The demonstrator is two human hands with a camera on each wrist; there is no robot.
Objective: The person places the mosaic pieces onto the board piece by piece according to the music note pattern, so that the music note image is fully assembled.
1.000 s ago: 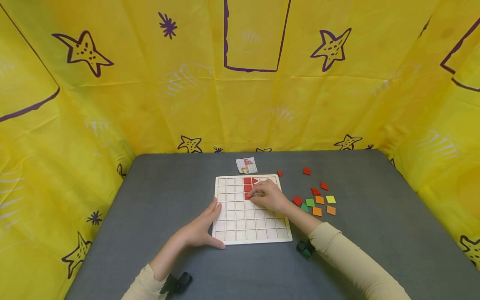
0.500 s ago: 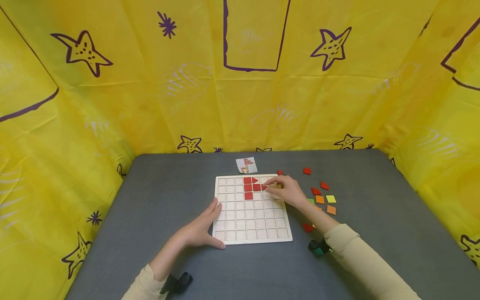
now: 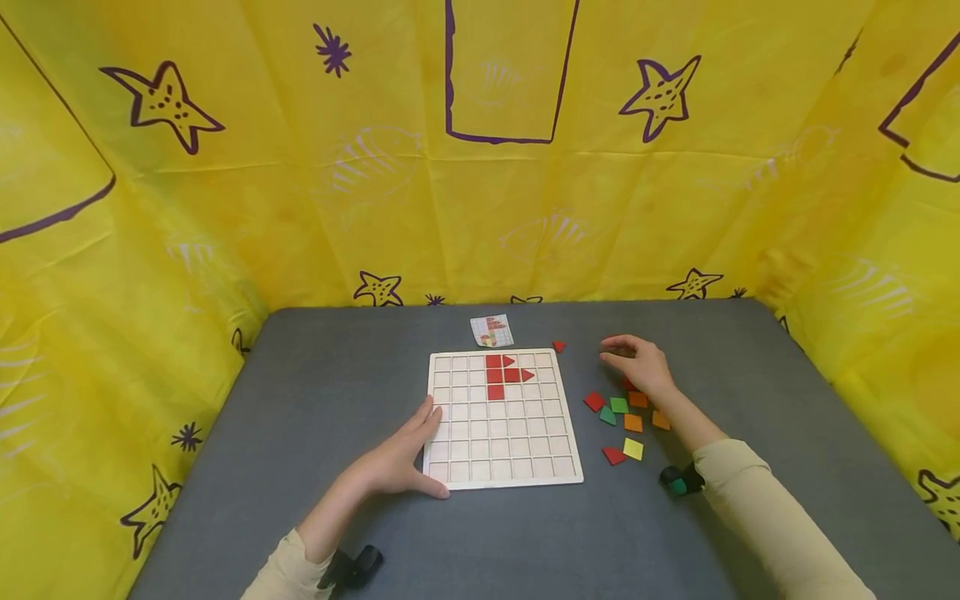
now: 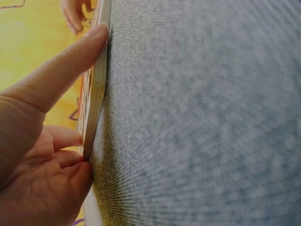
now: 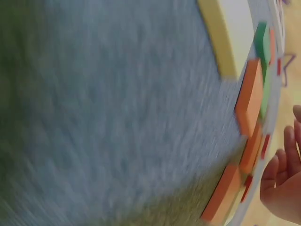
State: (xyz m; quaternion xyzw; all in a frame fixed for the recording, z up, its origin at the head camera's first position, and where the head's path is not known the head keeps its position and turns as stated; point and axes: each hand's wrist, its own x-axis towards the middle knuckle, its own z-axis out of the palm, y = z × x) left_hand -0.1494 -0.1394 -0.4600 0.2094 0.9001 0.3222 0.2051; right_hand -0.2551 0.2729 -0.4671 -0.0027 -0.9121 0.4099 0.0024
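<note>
A pale board with a square grid (image 3: 498, 450) lies on the table. Red square tiles (image 3: 496, 391) and two red triangle tiles (image 3: 527, 375) sit in its upper cells. My left hand (image 3: 401, 454) rests at the board's near left corner, thumb along the front edge and fingers at the left side. In the left wrist view the thumb (image 4: 70, 66) presses the board's edge (image 4: 97, 89). Right of the board, my right hand (image 3: 637, 367) reaches over the table with loosely bent fingers, close to a mostly covered red tile.
Beside the board lie orange (image 3: 633, 423), green (image 3: 618, 405), yellow (image 3: 633, 449) and red tiles (image 3: 594, 402). A small red triangle (image 3: 558, 346) is near the board's far right corner. Behind the board sits a printed pattern card (image 3: 492, 331). A yellow curtain (image 3: 480, 225) surrounds the table.
My right hand has let go of a red triangle at the end of the second row and moved right, off the board, to the far tiles. My left hand has stayed put.
</note>
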